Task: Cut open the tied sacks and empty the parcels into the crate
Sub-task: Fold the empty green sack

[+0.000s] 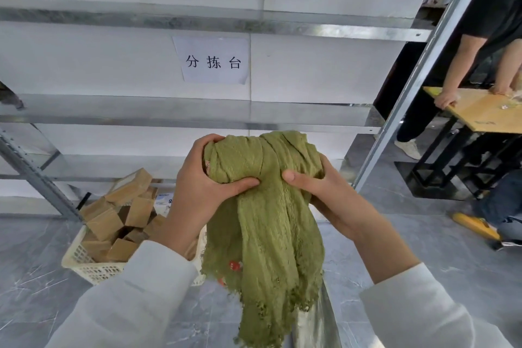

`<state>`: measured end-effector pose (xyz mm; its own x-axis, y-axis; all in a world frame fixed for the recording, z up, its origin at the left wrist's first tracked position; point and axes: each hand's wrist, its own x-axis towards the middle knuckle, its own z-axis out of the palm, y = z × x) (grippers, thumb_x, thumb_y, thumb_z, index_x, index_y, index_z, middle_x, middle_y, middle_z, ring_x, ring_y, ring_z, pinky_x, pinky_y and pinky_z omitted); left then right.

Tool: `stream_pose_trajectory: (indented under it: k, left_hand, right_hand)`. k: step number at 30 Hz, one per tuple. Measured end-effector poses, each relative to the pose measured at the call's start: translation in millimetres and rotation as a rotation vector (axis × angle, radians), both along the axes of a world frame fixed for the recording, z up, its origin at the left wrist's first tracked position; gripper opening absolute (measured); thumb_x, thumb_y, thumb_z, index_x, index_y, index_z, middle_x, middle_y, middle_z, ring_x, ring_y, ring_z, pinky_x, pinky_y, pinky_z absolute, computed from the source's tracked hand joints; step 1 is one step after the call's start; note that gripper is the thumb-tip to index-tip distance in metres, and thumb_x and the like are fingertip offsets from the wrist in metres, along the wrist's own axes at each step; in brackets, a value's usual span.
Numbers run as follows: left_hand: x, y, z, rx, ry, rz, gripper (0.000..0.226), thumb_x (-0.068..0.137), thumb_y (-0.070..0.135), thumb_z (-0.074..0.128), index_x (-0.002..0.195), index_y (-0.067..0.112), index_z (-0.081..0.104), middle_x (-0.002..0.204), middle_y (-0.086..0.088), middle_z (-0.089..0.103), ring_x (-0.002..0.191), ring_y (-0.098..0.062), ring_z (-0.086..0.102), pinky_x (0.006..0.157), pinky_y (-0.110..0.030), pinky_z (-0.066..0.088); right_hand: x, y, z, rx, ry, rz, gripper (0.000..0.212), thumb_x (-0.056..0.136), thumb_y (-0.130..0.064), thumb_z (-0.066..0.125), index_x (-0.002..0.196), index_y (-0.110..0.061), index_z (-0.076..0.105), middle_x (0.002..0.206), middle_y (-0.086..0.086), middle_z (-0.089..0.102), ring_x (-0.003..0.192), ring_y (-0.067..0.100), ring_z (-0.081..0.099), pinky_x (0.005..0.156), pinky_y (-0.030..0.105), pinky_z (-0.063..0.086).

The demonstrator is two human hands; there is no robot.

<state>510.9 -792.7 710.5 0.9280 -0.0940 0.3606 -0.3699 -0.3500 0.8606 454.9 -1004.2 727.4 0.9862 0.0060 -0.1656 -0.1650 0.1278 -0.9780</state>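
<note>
Grey marble-patterned floor (34,248) tiles and a white panelled wall (84,65) fill the view, seen from a head camera looking forward and down.

At the centre, held up in front of the wall, is a green mesh sack (268,220) of coarse, crinkled olive weave. Its upper part is bunched and wound into a thick roll. The rest hangs in loose folds to a frayed lower edge, with a few small red-orange flecks near the bottom left. The left hand (206,181) grips the roll's left end, fingers curled over the top and thumb pressed across the front. The right hand (322,189) grips the right end, thumb on the front and fingers wrapped behind. Both arms wear white sleeves (135,291).

Below and left of the sack, a cream plastic lattice crate (93,265) sits on the floor near the foot of the wall. It is heaped with brown cardboard parcels (118,217), small boxy shapes lying at all angles. The left forearm hides the crate's right side.

Dull galvanised shelf rails (197,20) run horizontally across the wall. Between two of them hangs a white paper sign (213,61) with three black Chinese characters. A slanted metal upright (423,65) crosses the right side. Beyond it, a second person (491,17) in a dark top leans both hands on a counter (485,116) with a pale wooden top and a black frame. A yellow object (474,224) lies on the floor nearby; what it is cannot be told.
</note>
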Motion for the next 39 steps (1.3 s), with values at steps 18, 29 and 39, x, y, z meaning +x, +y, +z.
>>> stream_pose_trajectory:
  k: [18, 29, 39]
  left_hand:
    - [6.7, 3.5, 28.9, -0.352, 0.641, -0.278, 0.095, 0.022, 0.075, 0.081, 0.101, 0.025, 0.068, 0.092, 0.002, 0.077, 0.08, -0.012, 0.074, 0.065, -0.026, 0.054]
    - [4.8, -8.2, 27.4, -0.132, 0.226, -0.313, 0.091, 0.049, 0.053, 0.088, 0.126, 0.047, 0.04, 0.121, 0.014, 0.054, 0.104, -0.004, 0.062, 0.079, -0.021, 0.053]
    - [13.6, -16.8, 15.9, 0.01, -0.043, -0.182, 0.078, 0.056, 0.042, 0.086, 0.122, 0.053, 0.046, 0.123, 0.007, 0.043, 0.112, 0.013, 0.042, 0.091, -0.02, 0.038]
  right_hand:
    - [1.5, -7.2, 14.1, -0.537, -0.451, -0.202, 0.089, 0.062, -0.019, 0.088, 0.127, -0.03, 0.028, 0.112, -0.02, 0.06, 0.085, -0.001, 0.067, 0.074, 0.016, 0.052]
    - [17.4, -16.7, 20.7, -0.512, -0.008, -0.35, 0.047, 0.093, 0.012, 0.047, 0.057, -0.018, 0.045, 0.032, -0.011, 0.047, 0.037, -0.004, 0.05, 0.041, 0.008, 0.037]
    - [-3.6, -17.0, 25.0, -0.159, 0.129, -0.129, 0.029, 0.102, -0.004, 0.036, 0.121, 0.006, 0.055, 0.063, 0.006, 0.051, 0.045, 0.008, 0.056, 0.043, 0.014, 0.044]
